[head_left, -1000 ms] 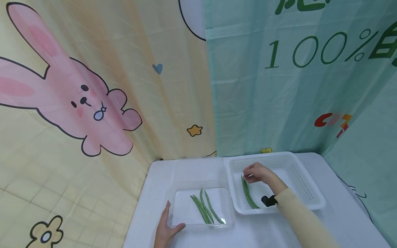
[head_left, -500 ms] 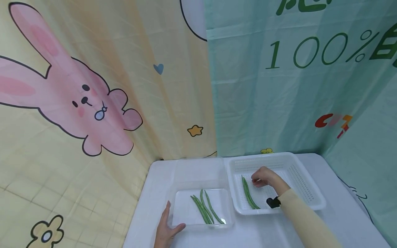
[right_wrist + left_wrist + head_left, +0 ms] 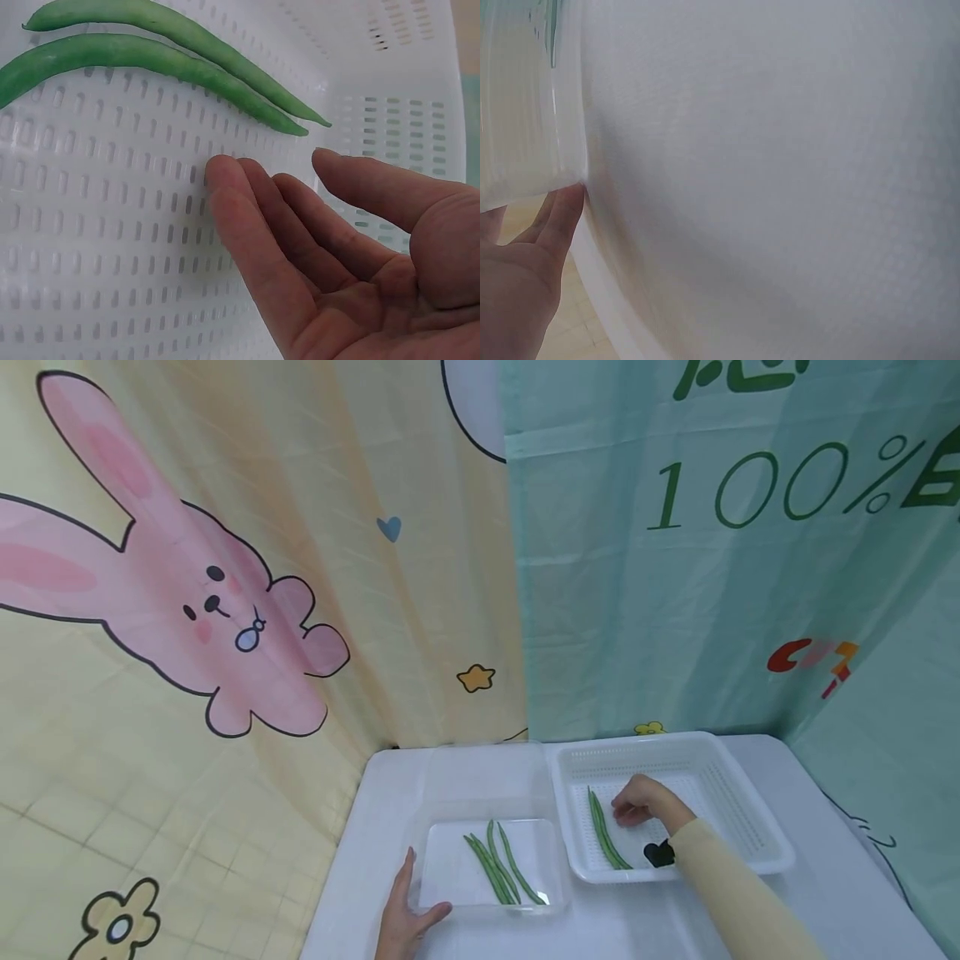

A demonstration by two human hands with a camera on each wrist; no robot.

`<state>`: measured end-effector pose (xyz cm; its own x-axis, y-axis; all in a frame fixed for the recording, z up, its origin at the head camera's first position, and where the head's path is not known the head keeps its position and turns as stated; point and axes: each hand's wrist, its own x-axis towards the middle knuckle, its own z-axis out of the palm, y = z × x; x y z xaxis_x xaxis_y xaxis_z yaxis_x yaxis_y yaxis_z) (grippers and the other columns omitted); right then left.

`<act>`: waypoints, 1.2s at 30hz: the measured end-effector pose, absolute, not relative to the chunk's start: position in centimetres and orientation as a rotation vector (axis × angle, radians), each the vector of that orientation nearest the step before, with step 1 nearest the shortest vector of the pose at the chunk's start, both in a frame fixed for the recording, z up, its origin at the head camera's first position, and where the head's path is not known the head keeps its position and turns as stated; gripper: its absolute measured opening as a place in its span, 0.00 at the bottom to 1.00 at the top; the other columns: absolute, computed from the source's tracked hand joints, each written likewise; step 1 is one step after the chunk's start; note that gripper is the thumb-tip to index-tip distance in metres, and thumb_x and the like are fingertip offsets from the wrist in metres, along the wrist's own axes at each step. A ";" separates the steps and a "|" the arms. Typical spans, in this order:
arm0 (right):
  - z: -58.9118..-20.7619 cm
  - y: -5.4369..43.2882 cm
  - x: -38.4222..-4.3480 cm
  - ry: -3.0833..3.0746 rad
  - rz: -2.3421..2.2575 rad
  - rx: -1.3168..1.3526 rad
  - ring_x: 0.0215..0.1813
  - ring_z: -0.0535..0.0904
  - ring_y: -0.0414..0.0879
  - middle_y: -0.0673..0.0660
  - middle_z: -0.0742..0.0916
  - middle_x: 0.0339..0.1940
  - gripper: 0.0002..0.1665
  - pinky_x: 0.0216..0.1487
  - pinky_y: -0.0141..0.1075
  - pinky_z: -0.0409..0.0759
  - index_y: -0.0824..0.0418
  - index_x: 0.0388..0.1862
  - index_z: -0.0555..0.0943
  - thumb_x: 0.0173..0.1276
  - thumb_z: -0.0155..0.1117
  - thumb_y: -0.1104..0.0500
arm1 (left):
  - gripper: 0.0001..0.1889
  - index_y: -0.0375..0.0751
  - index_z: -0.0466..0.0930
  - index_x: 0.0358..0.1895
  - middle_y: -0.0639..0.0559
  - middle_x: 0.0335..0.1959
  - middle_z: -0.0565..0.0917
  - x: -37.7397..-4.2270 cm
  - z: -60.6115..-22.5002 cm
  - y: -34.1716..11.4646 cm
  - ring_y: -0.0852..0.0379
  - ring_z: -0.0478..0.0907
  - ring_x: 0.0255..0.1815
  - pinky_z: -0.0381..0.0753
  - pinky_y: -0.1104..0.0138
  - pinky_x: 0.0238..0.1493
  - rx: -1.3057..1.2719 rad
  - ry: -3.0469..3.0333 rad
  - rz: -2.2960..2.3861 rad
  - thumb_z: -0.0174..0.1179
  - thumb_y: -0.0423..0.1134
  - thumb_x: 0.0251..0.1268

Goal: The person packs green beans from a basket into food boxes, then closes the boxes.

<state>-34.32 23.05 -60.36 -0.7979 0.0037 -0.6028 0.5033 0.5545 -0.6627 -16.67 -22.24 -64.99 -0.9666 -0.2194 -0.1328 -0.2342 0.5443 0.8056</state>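
My right hand point(image 3: 643, 800) hovers inside the white slotted basket point(image 3: 763, 827), to the right of two green beans point(image 3: 606, 835). In the right wrist view its thumb point(image 3: 382, 184) and loosely bent fingers point(image 3: 259, 251) stand apart with nothing between them, close to the tips of the beans point(image 3: 180, 64). My left hand point(image 3: 403, 920) rests at the near left corner of a clear plastic container point(image 3: 442, 893), thumb along the front and straight fingers along the side. Several green beans point(image 3: 501, 867) lie in that container. In the left wrist view, fingertips point(image 3: 571, 196) touch the container's edge point(image 3: 574, 135).
Container and basket stand side by side on a white-covered table point(image 3: 390, 777), the container on the left. A transparent lid-like panel point(image 3: 483, 768) extends behind the container. Printed curtains point(image 3: 420, 610) hang at the back and sides. A black wrist camera point(image 3: 660, 853) sits on the right wrist.
My right hand has moved off the upper ends of the beans in the basket, rightward and slightly nearer to me. The left hand has stayed at the container, and the beans lie as before.
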 end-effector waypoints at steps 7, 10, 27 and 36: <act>-60.9 22.3 -34.6 2.232 -1.166 0.423 0.31 0.92 0.48 0.63 0.92 0.31 0.09 0.37 0.34 0.95 0.75 0.43 0.86 0.74 0.67 0.66 | 0.68 0.46 0.50 0.87 0.32 0.85 0.60 -16.7 -65.3 -22.2 0.22 0.57 0.83 0.66 0.31 0.81 -0.371 2.770 1.458 0.86 0.53 0.45; -61.2 21.7 -34.8 2.235 -1.158 0.436 0.30 0.92 0.47 0.61 0.92 0.29 0.06 0.35 0.32 0.94 0.73 0.40 0.87 0.71 0.69 0.68 | 0.67 0.46 0.51 0.87 0.33 0.85 0.60 -16.7 -65.4 -22.2 0.23 0.57 0.82 0.66 0.31 0.81 -0.367 2.779 1.459 0.86 0.53 0.44; -62.6 19.7 -35.1 2.384 -1.044 0.385 0.22 0.85 0.44 0.58 0.87 0.21 0.09 0.26 0.30 0.90 0.70 0.34 0.77 0.67 0.70 0.68 | 0.68 0.44 0.50 0.87 0.31 0.85 0.60 -16.6 -65.4 -22.2 0.21 0.58 0.82 0.66 0.30 0.80 -0.361 2.781 1.444 0.86 0.54 0.45; -62.6 19.1 -34.6 2.482 -0.975 0.314 0.23 0.85 0.47 0.60 0.86 0.21 0.10 0.25 0.33 0.90 0.70 0.34 0.75 0.65 0.71 0.70 | 0.68 0.44 0.50 0.87 0.31 0.85 0.59 -16.8 -65.4 -22.3 0.21 0.57 0.82 0.66 0.29 0.80 -0.363 2.776 1.446 0.85 0.54 0.45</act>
<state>-34.64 19.14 -62.59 -0.8717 0.0452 -0.4879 0.3652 0.7238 -0.5854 -16.77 -22.33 -65.40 -0.9735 -0.2072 -0.0971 -0.1983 0.5525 0.8096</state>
